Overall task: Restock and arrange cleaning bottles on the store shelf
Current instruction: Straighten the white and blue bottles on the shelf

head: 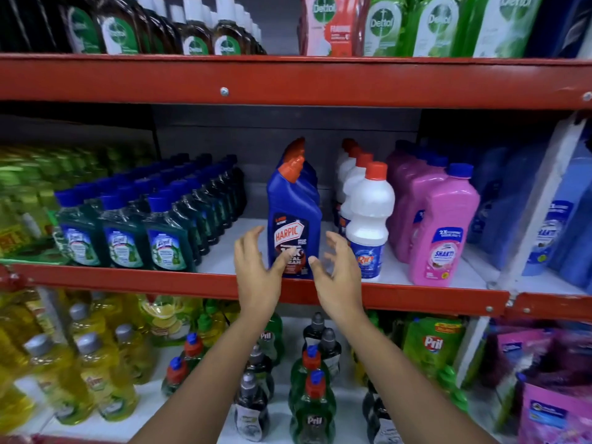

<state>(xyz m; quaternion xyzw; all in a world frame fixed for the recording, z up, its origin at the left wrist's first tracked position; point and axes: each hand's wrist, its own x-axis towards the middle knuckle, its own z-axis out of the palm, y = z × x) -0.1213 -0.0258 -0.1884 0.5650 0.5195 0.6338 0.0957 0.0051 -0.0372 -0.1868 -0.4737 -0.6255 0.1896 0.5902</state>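
Note:
A blue Harpic bottle (293, 219) with an orange-red cap stands upright at the front of the middle shelf (128, 278), with more of the same kind in a row behind it. My left hand (256, 270) is spread open at its left side, thumb touching the lower label. On the bottle's right, my right hand (339, 270) is also spread open, fingers curled and just off its surface. Neither hand grips the bottle.
White Rin bottles (368, 219) stand in a row right of the Harpic, then pink Shakti bottles (442, 225). Dark green Lizol bottles (166, 232) fill the left side, with a bare gap of shelf between. The upper red shelf beam (288, 81) hangs overhead. Dish-liquid bottles (314, 395) crowd the lower shelf.

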